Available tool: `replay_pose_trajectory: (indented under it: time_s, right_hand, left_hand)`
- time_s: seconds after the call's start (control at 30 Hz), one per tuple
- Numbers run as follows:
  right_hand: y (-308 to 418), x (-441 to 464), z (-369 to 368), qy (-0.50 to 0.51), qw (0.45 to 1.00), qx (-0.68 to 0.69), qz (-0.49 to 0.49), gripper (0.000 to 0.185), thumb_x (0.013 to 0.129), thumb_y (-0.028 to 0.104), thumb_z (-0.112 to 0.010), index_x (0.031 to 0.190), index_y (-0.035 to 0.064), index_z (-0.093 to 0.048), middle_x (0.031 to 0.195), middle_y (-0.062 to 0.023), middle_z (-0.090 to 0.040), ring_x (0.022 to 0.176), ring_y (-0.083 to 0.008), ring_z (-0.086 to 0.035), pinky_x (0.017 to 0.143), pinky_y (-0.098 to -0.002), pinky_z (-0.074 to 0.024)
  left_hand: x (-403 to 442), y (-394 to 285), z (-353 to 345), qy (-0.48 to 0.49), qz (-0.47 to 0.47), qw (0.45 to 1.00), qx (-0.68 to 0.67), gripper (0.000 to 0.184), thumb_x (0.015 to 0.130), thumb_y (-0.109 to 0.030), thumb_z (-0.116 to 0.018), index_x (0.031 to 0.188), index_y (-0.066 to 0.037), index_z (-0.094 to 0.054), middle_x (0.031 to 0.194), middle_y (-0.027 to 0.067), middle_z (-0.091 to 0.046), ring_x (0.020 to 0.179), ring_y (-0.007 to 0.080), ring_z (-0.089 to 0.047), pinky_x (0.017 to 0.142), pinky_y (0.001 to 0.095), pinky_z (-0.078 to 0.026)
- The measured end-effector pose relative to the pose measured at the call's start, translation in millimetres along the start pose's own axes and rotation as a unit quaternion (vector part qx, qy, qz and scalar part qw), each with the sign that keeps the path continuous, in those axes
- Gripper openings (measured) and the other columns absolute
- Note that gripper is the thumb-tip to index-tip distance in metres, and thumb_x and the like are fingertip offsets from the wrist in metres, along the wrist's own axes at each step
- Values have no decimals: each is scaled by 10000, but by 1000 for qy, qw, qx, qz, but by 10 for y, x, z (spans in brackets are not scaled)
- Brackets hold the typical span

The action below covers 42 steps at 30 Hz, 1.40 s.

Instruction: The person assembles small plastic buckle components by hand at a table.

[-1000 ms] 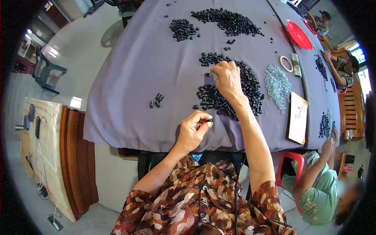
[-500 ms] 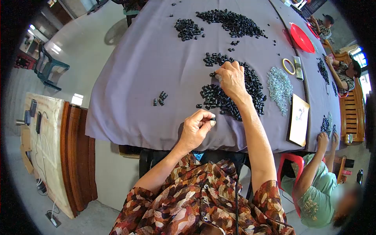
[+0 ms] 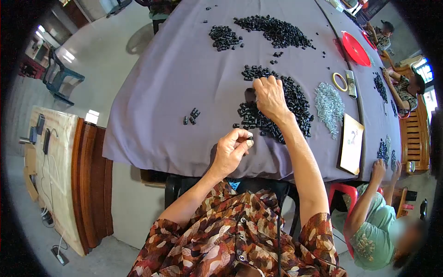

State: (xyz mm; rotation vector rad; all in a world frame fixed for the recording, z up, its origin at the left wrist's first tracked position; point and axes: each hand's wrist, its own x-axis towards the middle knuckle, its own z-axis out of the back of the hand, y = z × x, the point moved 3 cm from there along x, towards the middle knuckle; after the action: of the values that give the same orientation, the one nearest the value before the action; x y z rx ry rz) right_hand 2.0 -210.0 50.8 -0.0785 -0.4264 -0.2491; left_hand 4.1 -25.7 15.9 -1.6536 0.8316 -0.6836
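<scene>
My left hand (image 3: 232, 151) is closed in a pinch near the front of the cloth, with a small black cylindrical piece (image 3: 250, 138) between thumb and fingertips. Beyond it, my right hand (image 3: 271, 98) reaches over a wide pile of similar black pieces (image 3: 299, 108). Its fingers are curled down at the pile's left side, and their tips are hidden, so what they hold cannot be made out. A few black pieces (image 3: 192, 117) lie apart on the cloth to the left. Right of the pile is a heap of small clear pieces (image 3: 329, 108).
More black pieces (image 3: 277, 31) lie farther back on the grey cloth (image 3: 152, 106). To the right are a yellow tape roll (image 3: 340, 82), a flat board (image 3: 351, 143) and a red tray (image 3: 356, 49). A co-worker in green (image 3: 371, 231) sits at the right; others sit beyond.
My right hand has shifted slightly, with its fingers now curled lower; the dark piece seen by its fingertips no longer shows. My left hand keeps its pinch almost in place.
</scene>
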Motion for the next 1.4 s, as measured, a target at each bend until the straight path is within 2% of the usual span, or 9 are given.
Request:
replay_pose_trajectory:
  time_s: [0.17, 0.27, 0.3, 0.33, 0.4, 0.53, 0.83, 1.13, 1.4]
  right_hand:
    - [-93, -125, 106, -85, 990, 106, -44, 312, 650, -37, -501, 951, 11, -564, 858, -146, -516, 819, -324, -463, 745, -421, -395]
    - [-33, -313, 385, -70, 958, 240, -142, 227, 768, -15, -489, 982, 28, -550, 907, -174, -516, 831, -347, -492, 740, -417, -409]
    - [15, -419, 458, -67, 931, 311, -177, 168, 825, 20, -482, 984, 27, -536, 883, -179, -524, 820, -342, -519, 711, -388, -418]
    - [26, -535, 452, -12, 897, 359, -256, 150, 827, 18, -491, 973, 22, -530, 815, -151, -538, 710, -271, -554, 644, -363, -428]
    - [137, -734, 547, 45, 824, 469, -316, 153, 833, 4, -495, 980, 17, -533, 774, -92, -547, 663, -170, -564, 629, -305, -454]
    - [379, -1013, 554, 6, 700, 621, -353, 170, 867, 18, -545, 1031, -27, -550, 834, -52, -595, 729, -125, -603, 674, -246, -492]
    - [514, -1344, 395, -4, 623, 700, -349, 86, 845, 7, -571, 930, 18, -573, 794, -11, -602, 704, -79, -576, 688, -224, -482]
    - [558, -1424, 335, -30, 622, 699, -352, 140, 849, -14, -550, 986, 7, -564, 865, -36, -617, 757, -94, -598, 718, -230, -486]
    - [531, -1442, 317, -41, 633, 697, -335, 105, 825, -29, -577, 920, 13, -598, 847, -38, -629, 735, -105, -613, 691, -232, -500]
  left_hand:
    - [10, 21, 21, 6, 8, 999, -52, 84, 867, -44, -550, 947, -19, -543, 760, 5, -553, 636, 58, -521, 572, 202, -460]
    - [12, -3, 39, 8, 9, 998, -69, 86, 871, -46, -544, 954, -24, -538, 757, 8, -553, 634, 60, -521, 564, 201, -455]
    - [19, 6, 48, 12, 12, 997, -72, 87, 871, -46, -543, 955, -23, -538, 756, 9, -553, 633, 60, -520, 561, 201, -454]
    - [22, 21, 54, 16, 16, 997, -76, 87, 872, -46, -542, 955, -23, -539, 755, 9, -554, 632, 60, -520, 557, 201, -452]
    - [21, 19, 48, 10, 10, 997, -70, 100, 874, -63, -550, 966, -22, -548, 740, -3, -555, 608, 46, -507, 530, 190, -441]
    - [29, -1, 67, 14, 25, 997, -72, 133, 868, -67, -568, 989, -14, -578, 758, 9, -587, 611, 44, -523, 512, 179, -438]
    - [-50, 45, -81, 37, 64, 992, -103, 137, 865, -27, -557, 991, 15, -591, 787, 46, -603, 626, 75, -535, 558, 215, -471]
    - [-81, 85, -149, 58, 63, 989, -117, 106, 884, -50, -536, 958, 11, -581, 771, 32, -598, 624, 50, -534, 540, 184, -456]
    - [-85, 10, -159, 65, 70, 991, -97, 90, 886, -50, -537, 950, -3, -580, 777, 23, -592, 622, 50, -525, 572, 184, -455]
